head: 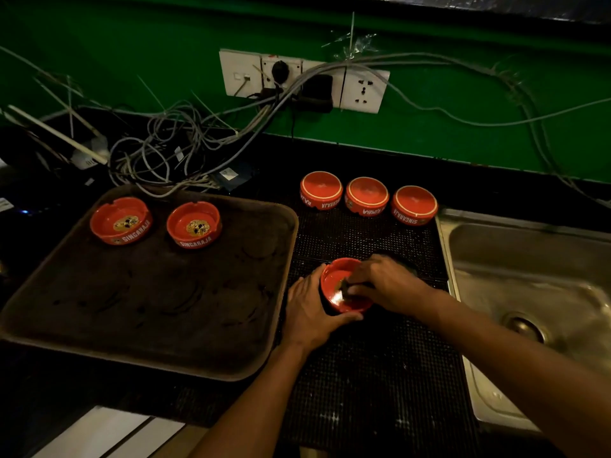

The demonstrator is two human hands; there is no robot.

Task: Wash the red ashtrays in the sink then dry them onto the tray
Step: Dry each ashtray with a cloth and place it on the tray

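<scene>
My left hand grips the left side of a red ashtray tilted over the black dotted mat. My right hand reaches into its bowl and pinches a small dark cloth or sponge against the inside. Two red ashtrays stand upright on the brown tray at its far edge. Three more red ashtrays lie upside down in a row at the back of the mat. The steel sink is at the right.
A tangle of grey cables lies behind the tray, below a wall socket panel on the green wall. A white surface shows at the bottom left. The sink drain sits near my right forearm.
</scene>
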